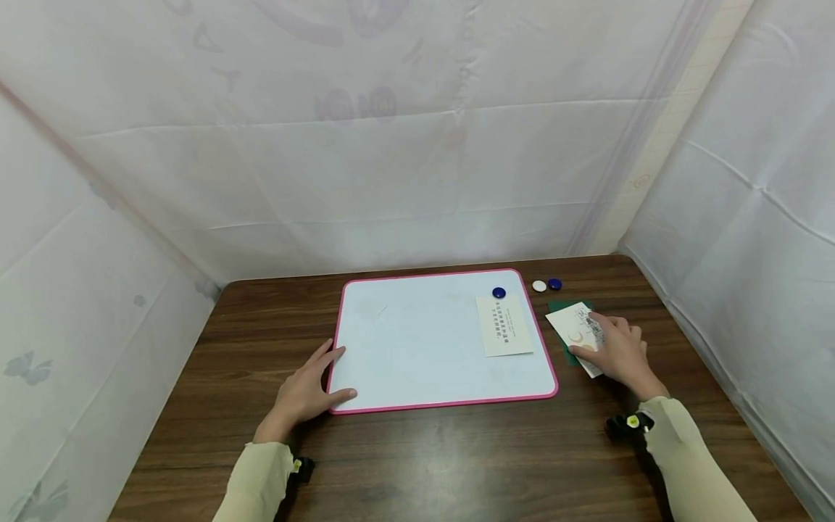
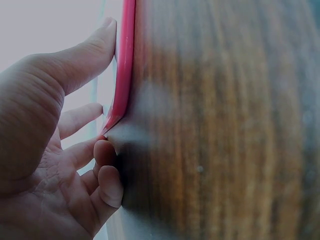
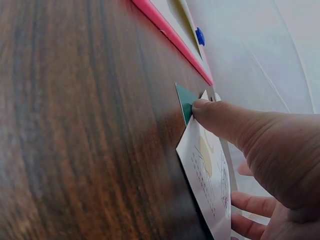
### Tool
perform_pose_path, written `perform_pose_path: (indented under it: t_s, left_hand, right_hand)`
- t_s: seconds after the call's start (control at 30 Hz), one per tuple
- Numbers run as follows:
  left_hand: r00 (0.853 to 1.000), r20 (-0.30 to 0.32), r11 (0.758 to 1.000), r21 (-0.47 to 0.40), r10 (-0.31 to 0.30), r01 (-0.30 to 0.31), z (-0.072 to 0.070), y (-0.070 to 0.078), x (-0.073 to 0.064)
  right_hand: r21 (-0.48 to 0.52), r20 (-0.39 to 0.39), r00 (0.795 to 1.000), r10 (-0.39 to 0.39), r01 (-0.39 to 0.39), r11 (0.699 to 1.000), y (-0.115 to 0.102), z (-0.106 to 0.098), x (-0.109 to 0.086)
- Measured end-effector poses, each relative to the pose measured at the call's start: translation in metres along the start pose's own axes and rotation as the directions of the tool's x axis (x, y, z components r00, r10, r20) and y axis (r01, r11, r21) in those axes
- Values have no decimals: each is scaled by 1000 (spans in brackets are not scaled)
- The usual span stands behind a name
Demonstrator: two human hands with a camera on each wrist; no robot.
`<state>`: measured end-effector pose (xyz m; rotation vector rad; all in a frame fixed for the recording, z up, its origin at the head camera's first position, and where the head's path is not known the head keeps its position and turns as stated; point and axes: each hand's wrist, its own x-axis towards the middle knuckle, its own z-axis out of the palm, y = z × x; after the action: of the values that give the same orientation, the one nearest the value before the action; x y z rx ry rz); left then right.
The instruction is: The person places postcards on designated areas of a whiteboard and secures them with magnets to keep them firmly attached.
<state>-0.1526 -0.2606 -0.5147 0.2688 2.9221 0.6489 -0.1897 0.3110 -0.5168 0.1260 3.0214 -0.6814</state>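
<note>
My left hand [image 1: 305, 390] rests at the lower left corner of a whiteboard [image 1: 404, 348] with a pink rim, thumb and forefinger spread on its surface. In the left wrist view the other fingers lie by the pink rim [image 2: 126, 60]. My right hand [image 1: 620, 349] holds a white printed card [image 1: 577, 326] between thumb and fingers at its edges. The card lies askew over a green card [image 1: 558, 307], which shows past its sides. Near the thumb in the right wrist view, a corner of the green card [image 3: 184, 100] sticks out.
A cream card [image 1: 504, 341] with printed characters lies on the board's right part, a blue round magnet [image 1: 499, 293] at its top edge. Beyond the board's upper right corner sit a white magnet [image 1: 538, 286] and another blue magnet [image 1: 554, 283]. Pale sheets [image 1: 404, 181] hang around the wooden table [image 1: 443, 464].
</note>
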Motion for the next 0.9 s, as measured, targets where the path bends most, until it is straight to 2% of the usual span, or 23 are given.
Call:
perform_pose_path:
  t_s: [0.33, 0.9]
  left_hand:
    - [1000, 0, 1000, -2, -2, 2, 1, 0, 0]
    - [1000, 2, 1000, -12, -11, 11, 0, 2, 0]
  right_hand:
    - [-17, -27, 999, -28, 28, 999, -2, -1, 0]
    - [-76, -8, 998, -66, 65, 995, -4, -5, 3]
